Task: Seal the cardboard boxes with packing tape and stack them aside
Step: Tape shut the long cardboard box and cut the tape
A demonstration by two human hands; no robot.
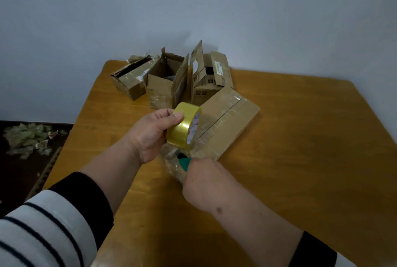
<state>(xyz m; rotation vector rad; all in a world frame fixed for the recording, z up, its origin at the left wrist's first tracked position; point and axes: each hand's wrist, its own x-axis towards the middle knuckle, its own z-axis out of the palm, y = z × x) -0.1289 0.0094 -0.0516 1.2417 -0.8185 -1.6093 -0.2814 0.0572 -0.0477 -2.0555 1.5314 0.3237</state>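
At frame centre, the left hand (150, 135) grips the tape roll (184, 126) over the closed box (225, 122); the right hand (204, 180), fingers curled round a green cutter (183, 162), seems ready to sever the strip.

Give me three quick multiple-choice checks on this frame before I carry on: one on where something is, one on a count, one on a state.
1. Where is the tape roll?
A. flat on the table
B. in the left hand, above the near box
C. on the floor

2. How many cardboard boxes are on the table?
A. two
B. four
C. six

3. What state is the near box in?
A. flaps shut, taped
B. flaps standing open
C. crushed flat

Key: 1 B, the left hand grips the roll clear of the table; 2 B, three at the back plus the near one; 3 A, glossy tape runs over its closed seam.
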